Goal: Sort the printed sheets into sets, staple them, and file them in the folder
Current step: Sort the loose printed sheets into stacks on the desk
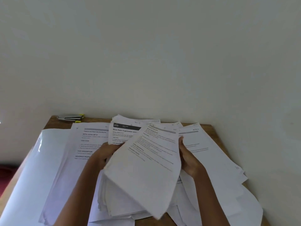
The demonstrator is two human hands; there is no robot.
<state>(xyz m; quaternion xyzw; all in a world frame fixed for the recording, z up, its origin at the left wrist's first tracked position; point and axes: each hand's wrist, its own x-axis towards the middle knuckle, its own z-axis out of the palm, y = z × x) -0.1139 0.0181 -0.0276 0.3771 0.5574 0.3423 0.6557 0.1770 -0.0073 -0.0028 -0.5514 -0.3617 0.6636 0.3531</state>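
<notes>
I hold a thick stack of printed sheets (143, 168) tilted above the table's middle. My left hand (105, 154) grips its left edge, fingers curled under the pages. At the stack's right edge, my right hand (187, 155) grips it with the thumb up along the paper. Under the stack lie more printed sheets: one headed "Shoe Rack Organization" (125, 131), one to the left (88, 141) and others to the right (200, 144). A silver stapler with yellow tips (70, 118) sits at the table's far left corner. A glossy white folder (34, 168) lies at the left.
The wooden table (53, 123) stands against a plain pale wall (146, 54). Loose white sheets (236, 201) hang over the table's right edge. Something dark red (6, 173) is beyond the table's left side.
</notes>
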